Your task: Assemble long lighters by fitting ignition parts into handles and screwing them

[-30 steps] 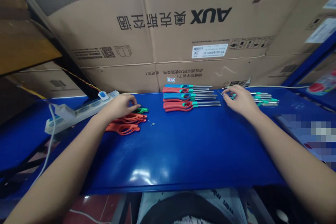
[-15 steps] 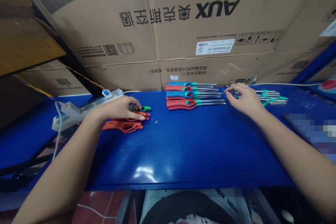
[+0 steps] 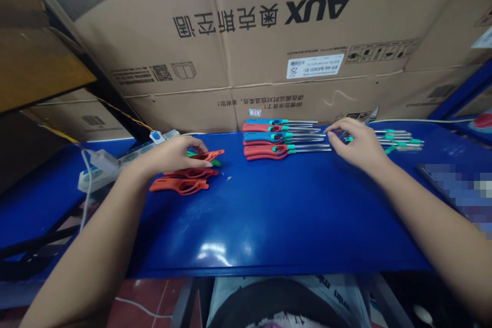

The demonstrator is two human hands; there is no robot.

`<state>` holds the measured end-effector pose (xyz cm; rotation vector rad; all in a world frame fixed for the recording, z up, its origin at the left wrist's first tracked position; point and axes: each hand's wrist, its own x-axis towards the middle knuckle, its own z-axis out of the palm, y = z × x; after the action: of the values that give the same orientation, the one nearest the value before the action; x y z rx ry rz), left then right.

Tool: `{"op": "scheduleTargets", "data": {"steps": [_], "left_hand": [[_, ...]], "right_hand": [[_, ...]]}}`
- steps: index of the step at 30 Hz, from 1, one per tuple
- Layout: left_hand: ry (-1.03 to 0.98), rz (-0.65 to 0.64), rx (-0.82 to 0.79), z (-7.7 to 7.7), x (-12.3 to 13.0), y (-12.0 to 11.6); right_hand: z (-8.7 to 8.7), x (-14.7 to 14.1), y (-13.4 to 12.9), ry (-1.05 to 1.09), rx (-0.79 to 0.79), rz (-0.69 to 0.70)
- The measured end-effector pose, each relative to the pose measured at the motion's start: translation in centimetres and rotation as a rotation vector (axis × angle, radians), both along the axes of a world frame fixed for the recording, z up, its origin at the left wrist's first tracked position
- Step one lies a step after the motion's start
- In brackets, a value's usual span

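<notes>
My left hand (image 3: 180,152) is closed on an orange lighter handle (image 3: 214,155), lifted slightly above the pile. A green lighter handle (image 3: 216,163) shows beneath it, and more red-orange handles (image 3: 180,184) lie nearer me. At the right, my right hand (image 3: 355,141) has thumb and forefinger drawn together near the rod tips of the lighters; whatever they pinch is too small to make out. Behind that hand lie several metal lighter rods with green ends (image 3: 402,138). Between the hands, red and blue long-neck lighters (image 3: 269,138) are stacked with their rods pointing right.
A large cardboard box (image 3: 246,77) stands along the back of the blue table (image 3: 246,225). A white power strip (image 3: 96,177) with plugs is at the left. Tiny metal pins (image 3: 229,178) lie near the handles. A pixelated dark object (image 3: 457,195) is at the right edge.
My left hand has picked up an orange handle from the pile and raised it over the green one. The right hand has barely shifted, still by the rod tips.
</notes>
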<state>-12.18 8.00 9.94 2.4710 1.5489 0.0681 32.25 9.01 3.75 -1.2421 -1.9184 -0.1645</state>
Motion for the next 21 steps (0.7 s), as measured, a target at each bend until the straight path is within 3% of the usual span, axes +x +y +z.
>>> {"op": "scheduleTargets", "data": {"steps": [4,8,11,14,21], "left_hand": [[-0.203,-0.157,0.260,-1.0,5.1,-2.7],[-0.178,-0.292,0.310,-3.7,10.5,-6.5],[-0.168,-0.329,0.303,-5.7,12.5,-8.5],[-0.192,-0.344,0.280,-7.1,13.1,-9.0],[-0.313,-0.316,0.210,-8.5,12.9,-7.9]], "right_hand": [[0.9,-2.7,-2.4,0.014,-0.049,0.256],[1.1,-5.6,-5.2,-0.028,-0.287,0.665],[0.6,-6.8,-6.5,-0.113,-0.446,0.874],[-0.1,-7.2,-6.6,-0.224,-0.539,0.922],[-0.2,-6.0,-5.4,-0.348,-0.615,0.794]]}}
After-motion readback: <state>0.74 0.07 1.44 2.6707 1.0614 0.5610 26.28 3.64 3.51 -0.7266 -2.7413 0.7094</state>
